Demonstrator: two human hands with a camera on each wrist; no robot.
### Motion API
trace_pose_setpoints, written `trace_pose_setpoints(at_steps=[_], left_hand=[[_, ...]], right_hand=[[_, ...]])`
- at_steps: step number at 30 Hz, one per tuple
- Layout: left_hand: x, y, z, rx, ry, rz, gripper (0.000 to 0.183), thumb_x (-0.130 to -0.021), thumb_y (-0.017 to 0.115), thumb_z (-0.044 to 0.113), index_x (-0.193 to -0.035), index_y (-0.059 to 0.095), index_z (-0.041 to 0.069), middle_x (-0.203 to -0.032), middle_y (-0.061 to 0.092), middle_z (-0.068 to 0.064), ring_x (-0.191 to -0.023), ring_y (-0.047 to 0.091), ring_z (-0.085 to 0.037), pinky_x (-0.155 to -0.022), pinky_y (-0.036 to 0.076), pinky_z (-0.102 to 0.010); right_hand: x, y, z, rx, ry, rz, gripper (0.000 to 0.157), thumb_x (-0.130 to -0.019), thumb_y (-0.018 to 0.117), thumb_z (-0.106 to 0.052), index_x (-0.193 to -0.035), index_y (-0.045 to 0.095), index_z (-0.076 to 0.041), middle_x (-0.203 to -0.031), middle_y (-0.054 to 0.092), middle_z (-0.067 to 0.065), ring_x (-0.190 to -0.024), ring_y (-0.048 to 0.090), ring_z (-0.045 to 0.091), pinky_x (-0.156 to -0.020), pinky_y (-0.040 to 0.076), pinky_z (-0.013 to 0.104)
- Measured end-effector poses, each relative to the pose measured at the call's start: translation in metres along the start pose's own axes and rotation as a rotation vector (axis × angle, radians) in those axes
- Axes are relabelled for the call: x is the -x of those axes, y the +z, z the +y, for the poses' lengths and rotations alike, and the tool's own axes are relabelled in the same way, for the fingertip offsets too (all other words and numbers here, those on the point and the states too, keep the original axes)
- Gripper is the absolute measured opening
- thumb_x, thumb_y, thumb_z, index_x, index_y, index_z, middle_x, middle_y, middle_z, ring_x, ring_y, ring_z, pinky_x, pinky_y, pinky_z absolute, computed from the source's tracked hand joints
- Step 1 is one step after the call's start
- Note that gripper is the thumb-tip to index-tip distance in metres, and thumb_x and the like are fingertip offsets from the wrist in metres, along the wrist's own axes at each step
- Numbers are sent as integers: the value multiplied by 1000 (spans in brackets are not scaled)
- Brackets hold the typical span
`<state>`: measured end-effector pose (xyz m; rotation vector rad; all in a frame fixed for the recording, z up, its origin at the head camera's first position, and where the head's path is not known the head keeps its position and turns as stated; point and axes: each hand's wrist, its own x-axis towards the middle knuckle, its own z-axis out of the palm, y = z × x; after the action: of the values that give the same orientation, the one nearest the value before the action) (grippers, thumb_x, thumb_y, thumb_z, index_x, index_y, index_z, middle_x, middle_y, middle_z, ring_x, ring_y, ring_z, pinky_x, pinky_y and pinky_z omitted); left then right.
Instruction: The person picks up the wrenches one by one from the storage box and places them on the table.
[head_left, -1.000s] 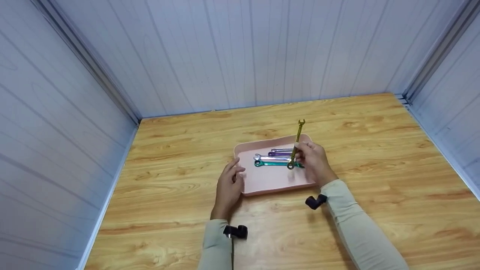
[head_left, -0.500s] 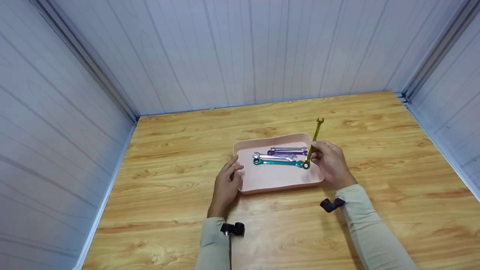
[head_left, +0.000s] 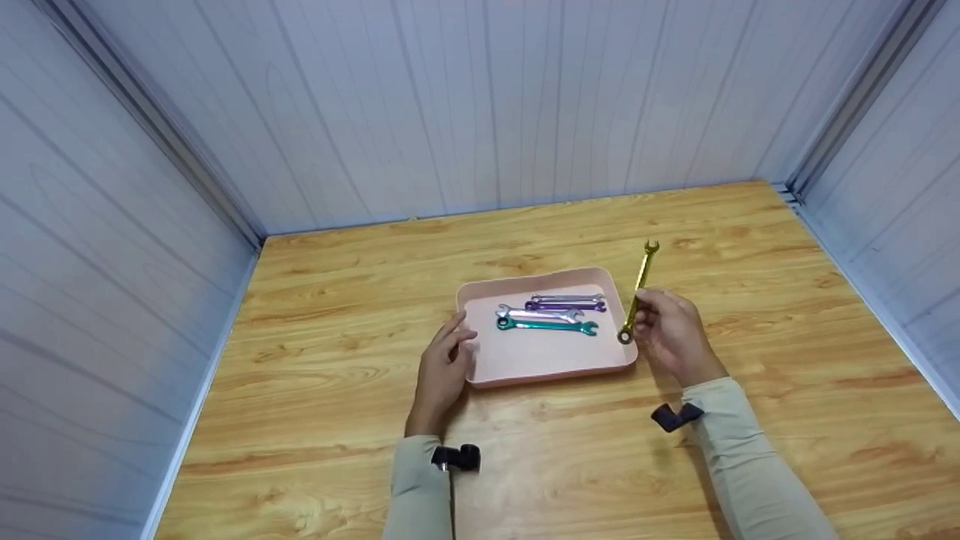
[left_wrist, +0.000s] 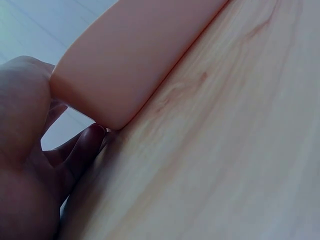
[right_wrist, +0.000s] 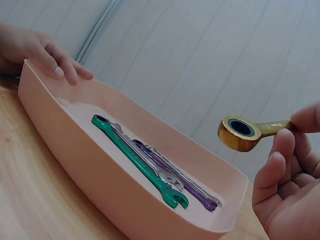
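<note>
Right hand (head_left: 679,334): gold ratcheting wrench (head_left: 643,277) pinched near pink tray (head_left: 547,356).
Left hand (head_left: 439,373): relaxed, loosely laid on tray.
Wrench step: apparently held aloft; steady pinch needed next.

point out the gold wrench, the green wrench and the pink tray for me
Gold wrench (head_left: 643,277): head view, on the upper part of the shaft.
Green wrench (right_wrist: 132,156): right wrist view, on the middle of the shaft.
Pink tray (left_wrist: 132,60): left wrist view, on the outer wall.

Right fingers (head_left: 660,301) pinch a gold wrench (head_left: 643,276); left fingers (head_left: 451,328) apparently grip the tray (head_left: 551,355).
</note>
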<state>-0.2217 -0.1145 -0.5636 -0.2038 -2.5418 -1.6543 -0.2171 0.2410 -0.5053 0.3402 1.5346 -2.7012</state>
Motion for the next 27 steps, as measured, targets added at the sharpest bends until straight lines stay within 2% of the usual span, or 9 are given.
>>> trace_pose_setpoints(at_steps=[3, 11, 17, 27], left_hand=[[-1, -1, -2, -3, 13, 8, 21, -102, 57, 13, -115, 72, 8, -153, 46, 6, -145, 34, -18, -118, 25, -39], [-1, 0, -1, -16, -9, 17, 23, -100, 55, 12, -114, 73, 11, -152, 46, 9, -146, 32, -16, -119, 23, -37], [0, 5, 1, -1, 1, 34, 22, -100, 56, 9, -113, 73, 8, -151, 47, 7, -145, 34, -18, -118, 24, -38], [-1, 10, 6, 11, 19, 12, 21, -99, 56, 7, -112, 73, 8, -150, 48, 7, -143, 36, -18, -118, 25, -36]], right_hand=[[0, -1, 1, -4, 3, 2, 18, -101, 54, -6, -85, 61, -6, -69, 57, 3, -59, 53, 13, -54, 45, 23], [5, -8, -3, 11, 1, 1, 15, -101, 53, -5, -87, 61, -6, -69, 58, 2, -60, 54, 11, -55, 46, 21], [9, -19, -6, -28, 2, 12, 12, -100, 55, -5, -91, 63, -5, -71, 59, 1, -62, 51, 11, -56, 46, 23], [13, -36, -10, -93, 3, 55, 8, -98, 61, -6, -91, 62, -4, -74, 58, 3, -63, 51, 13, -53, 46, 24]])
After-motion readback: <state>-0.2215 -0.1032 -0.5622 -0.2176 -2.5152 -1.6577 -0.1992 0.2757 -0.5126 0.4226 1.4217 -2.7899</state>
